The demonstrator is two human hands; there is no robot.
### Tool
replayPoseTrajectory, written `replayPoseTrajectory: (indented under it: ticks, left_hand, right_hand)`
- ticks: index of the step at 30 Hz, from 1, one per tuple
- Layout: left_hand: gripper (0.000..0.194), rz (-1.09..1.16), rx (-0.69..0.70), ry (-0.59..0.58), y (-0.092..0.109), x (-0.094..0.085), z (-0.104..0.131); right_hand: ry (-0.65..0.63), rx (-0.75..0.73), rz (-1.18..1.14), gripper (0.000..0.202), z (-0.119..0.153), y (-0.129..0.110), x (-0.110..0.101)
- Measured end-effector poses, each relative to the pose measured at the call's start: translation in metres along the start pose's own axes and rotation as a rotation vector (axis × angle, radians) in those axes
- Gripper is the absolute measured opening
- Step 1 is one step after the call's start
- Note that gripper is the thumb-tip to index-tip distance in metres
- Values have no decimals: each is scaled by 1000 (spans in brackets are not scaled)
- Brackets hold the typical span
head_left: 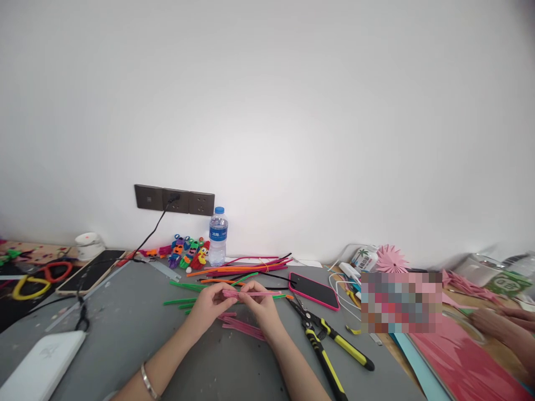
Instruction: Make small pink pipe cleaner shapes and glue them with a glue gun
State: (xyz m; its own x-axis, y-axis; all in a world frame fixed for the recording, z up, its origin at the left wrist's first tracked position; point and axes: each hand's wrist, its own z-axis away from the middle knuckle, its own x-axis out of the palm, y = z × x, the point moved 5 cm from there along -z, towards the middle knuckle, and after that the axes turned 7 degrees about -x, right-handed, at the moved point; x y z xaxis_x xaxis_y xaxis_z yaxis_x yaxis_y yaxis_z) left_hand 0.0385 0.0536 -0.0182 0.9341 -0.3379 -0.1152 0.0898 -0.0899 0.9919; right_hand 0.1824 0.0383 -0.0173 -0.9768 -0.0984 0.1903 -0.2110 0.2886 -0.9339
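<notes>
Grip: left hand (216, 299) and right hand (258, 302) both pinched, thumbs against fingers, on pink pipe cleaners (230, 293); stem count cannot be told.
Held pipe cleaners: between the hands, left of the pink-cased phone (314, 291), the landmark for all places below.
Loose pink stems (246, 329): below the hands, left of the phone and nearer the wearer.
Green stems (179, 304): beyond the left hand, farther left.
Mixed bundle (246, 269): orange, red and black stems, left and behind.
Pliers (321, 334): nearer the wearer, handles spread, head just beside the phone's near left corner.
Water bottle (218, 239): upright, left and behind.
Fuzzy figures (190, 253): farther left, beside the bottle.
Co-worker's hand (489, 324): well apart, right.
</notes>
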Motion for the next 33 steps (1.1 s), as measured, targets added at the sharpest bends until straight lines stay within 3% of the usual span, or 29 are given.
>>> replayPoseTrajectory:
  ticks: [17, 33]
  left_hand:
    - [27, 191, -26, 15, 3, -1, 0]
    - [19, 75, 41, 54, 10, -3, 3]
  right_hand:
    - [-50, -16, -93, 23, 0, 3, 1]
    - [-71, 27, 34, 26, 0, 6, 0]
